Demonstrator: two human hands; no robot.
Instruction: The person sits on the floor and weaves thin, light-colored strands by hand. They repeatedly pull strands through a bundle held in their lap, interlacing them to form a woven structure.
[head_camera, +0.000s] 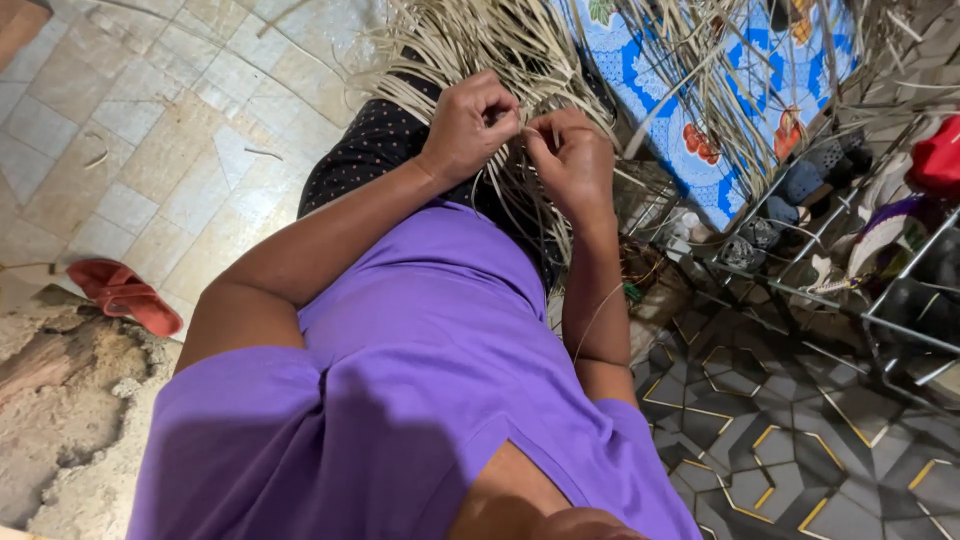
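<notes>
— What's around them?
— A tiled floor (150, 150), a red sandal (125, 295) at its broken edge, a wire rack (850, 240) of shoes.
— And the work?
— Pale reed strips (480, 45) fan over the lap. The left hand (468, 125) and right hand (572, 160) each pinch a strand closed; most strips look loose, unwoven.

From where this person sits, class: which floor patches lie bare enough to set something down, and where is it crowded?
Bare: pale floor tiles between the red sandal and the straw strips; patterned dark floor below the wire rack. Crowded: both hands amid strips; the shoe-filled rack.
</notes>
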